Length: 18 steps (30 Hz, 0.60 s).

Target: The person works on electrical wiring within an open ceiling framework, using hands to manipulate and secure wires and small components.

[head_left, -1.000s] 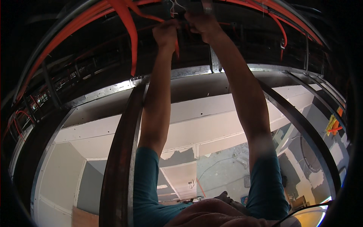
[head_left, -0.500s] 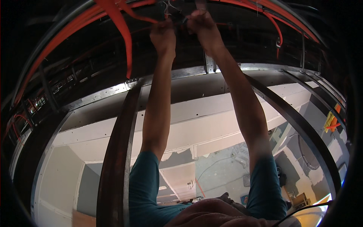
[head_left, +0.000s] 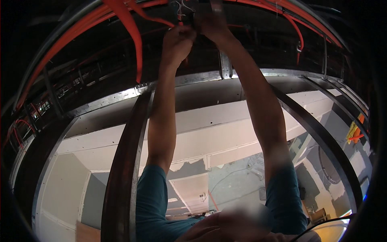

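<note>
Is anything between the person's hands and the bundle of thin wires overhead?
Nothing visible. The left hand and right hand are already up at the thin wires; the orange conduit hangs to their left, clear of them.

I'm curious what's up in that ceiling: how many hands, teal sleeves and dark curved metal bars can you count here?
Hands: 2, the left hand and the right hand
Teal sleeves: 2
Dark curved metal bars: 2
Total: 6

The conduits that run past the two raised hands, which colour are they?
The conduits are orange-red, seen best in the head view, above the left hand.
</note>
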{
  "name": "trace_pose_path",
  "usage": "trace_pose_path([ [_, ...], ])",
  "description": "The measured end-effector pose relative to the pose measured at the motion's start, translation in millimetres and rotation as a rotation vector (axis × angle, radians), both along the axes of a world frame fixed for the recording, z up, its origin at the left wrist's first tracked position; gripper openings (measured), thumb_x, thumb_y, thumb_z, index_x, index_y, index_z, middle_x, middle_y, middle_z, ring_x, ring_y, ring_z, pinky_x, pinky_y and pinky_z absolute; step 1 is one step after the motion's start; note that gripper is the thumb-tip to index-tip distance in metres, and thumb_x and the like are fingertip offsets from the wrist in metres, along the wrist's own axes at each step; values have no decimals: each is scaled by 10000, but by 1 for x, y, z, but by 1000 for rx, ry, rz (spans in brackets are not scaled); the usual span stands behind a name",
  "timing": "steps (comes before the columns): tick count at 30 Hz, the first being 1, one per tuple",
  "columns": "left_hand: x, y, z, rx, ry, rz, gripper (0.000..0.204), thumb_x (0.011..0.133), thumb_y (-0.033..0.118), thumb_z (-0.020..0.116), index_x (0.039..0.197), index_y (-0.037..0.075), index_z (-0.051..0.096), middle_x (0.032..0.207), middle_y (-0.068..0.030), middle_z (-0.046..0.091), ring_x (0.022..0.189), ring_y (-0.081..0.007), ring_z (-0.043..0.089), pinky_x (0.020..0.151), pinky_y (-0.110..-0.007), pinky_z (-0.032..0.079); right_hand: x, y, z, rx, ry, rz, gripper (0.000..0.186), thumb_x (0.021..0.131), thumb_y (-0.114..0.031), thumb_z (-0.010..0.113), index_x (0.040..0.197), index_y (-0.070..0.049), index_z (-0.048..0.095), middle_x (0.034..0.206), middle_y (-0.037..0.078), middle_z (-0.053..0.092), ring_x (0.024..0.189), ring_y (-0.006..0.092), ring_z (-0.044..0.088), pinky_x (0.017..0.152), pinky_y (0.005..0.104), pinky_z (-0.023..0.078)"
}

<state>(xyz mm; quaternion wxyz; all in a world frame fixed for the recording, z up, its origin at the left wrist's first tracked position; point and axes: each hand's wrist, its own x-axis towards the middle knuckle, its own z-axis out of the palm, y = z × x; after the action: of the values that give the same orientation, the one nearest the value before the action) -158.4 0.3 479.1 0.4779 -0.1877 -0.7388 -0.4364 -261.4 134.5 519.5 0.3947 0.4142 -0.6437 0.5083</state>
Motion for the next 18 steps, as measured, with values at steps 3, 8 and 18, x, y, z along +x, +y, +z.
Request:
trace_pose_path([
  [3,2,-15,13,-196,43,195,214,896,71,643,1097,15,692,947,-84,736,896,-169,697,798,-320,532,4,-16,6,-77,-317,319,287,926,-347,684,1085,-111,717,889,21,654,800,130,598,701,322,476],
  [8,10,-13,27,-226,472,567,295,846,45,639,1135,81,688,1002,-108,746,959,-242,725,849,-369,542,29,-24,-7,-180,-547,169,349,844,-352,766,1059,-78,735,848,18,656,745,125,586,677,331,462],
  [18,-11,-19,58,-455,210,513,388,858,87,646,1220,217,698,1077,-87,740,970,-249,721,860,-396,549,-3,-18,-16,-200,-217,16,257,831,-268,773,995,-71,759,798,14,643,667,118,507,594,329,421],
])
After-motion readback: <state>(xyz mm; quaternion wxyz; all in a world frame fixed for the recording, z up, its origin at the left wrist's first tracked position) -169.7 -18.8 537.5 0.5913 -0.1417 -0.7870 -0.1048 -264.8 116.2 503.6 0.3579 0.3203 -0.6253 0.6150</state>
